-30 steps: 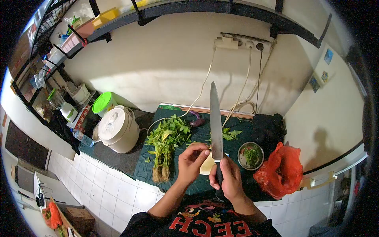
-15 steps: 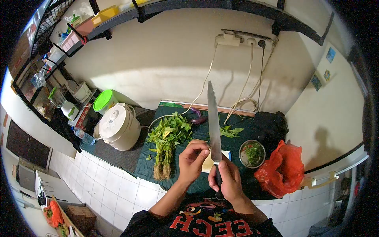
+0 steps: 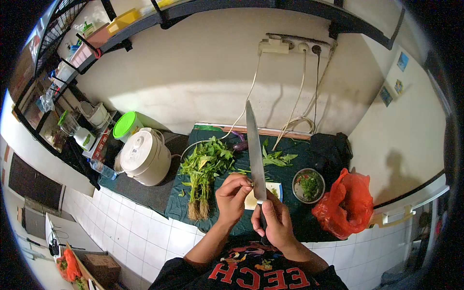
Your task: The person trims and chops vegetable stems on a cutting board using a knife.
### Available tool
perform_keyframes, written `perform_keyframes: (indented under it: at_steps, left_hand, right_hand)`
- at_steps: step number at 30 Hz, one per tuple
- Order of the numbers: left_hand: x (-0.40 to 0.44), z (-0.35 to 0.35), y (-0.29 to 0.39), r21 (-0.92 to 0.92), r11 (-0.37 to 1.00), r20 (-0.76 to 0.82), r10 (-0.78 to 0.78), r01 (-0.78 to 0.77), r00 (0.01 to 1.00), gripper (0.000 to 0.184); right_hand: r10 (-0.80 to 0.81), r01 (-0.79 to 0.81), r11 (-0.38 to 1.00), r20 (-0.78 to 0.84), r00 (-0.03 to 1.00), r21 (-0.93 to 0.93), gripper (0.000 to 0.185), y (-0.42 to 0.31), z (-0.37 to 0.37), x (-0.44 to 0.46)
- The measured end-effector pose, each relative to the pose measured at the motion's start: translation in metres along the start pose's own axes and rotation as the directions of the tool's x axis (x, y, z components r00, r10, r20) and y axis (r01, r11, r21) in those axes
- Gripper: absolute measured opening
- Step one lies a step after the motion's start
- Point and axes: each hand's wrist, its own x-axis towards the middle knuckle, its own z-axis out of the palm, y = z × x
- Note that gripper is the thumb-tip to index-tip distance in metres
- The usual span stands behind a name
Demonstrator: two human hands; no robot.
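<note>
A long kitchen knife [image 3: 256,150] points upward, its dark handle wrapped by my right hand [image 3: 276,223]. My left hand [image 3: 232,195] is closed in a pinch right beside the lower blade; something small may be between thumb and finger, but I cannot make it out. Below the hands lies a white cutting board [image 3: 275,187] with bits of green on it, partly hidden by hands and blade. To the left is a bunch of leafy greens [image 3: 208,162] with roots on. A metal bowl [image 3: 296,192] of chopped greens stands to the right.
The dark green table cover [image 3: 222,227] bears a purple eggplant [image 3: 240,145], loose leaves [image 3: 278,158] and a red plastic bag [image 3: 345,208] at the right. A white rice cooker [image 3: 147,159] and green-lidded tub [image 3: 127,124] stand left. A shelf hangs above.
The knife has shifted slightly left and tilts more to the left at its tip. Both hands have moved slightly left with it, keeping their grips.
</note>
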Motion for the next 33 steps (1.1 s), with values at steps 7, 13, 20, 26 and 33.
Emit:
perform_keyframes:
  at_steps: [7, 13, 20, 26, 33]
  left_hand:
    - [0.001, -0.001, -0.001, -0.002, 0.997, 0.034, 0.08, -0.08, 0.996, 0.008]
    - [0.007, -0.004, 0.013, -0.49, 0.679, 0.243, -0.497, 0.547, 0.833, 0.018]
    - [0.008, -0.02, 0.012, -0.532, 0.589, 0.35, -0.501, 0.608, 0.791, 0.019]
    - [0.013, -0.031, 0.016, -0.443, 0.684, 0.329, -0.478, 0.58, 0.814, 0.021]
    - [0.014, -0.028, 0.02, -0.327, 0.769, 0.372, -0.43, 0.549, 0.823, 0.023]
  right_hand:
    - [-0.029, 0.029, 1.0, -0.004, 1.0, -0.005, 0.052, 0.0, 0.0, -0.001]
    - [-0.072, 0.072, 0.997, 0.023, 0.997, -0.037, 0.053, -0.001, -0.006, 0.0]
    - [-0.128, 0.139, 0.981, 0.088, 0.988, -0.133, 0.057, 0.005, -0.01, -0.004]
    - [-0.089, 0.095, 0.994, 0.124, 0.988, -0.044, 0.061, 0.007, -0.01, -0.005]
    - [-0.081, 0.084, 0.996, 0.13, 0.988, -0.015, 0.066, 0.005, -0.012, -0.007]
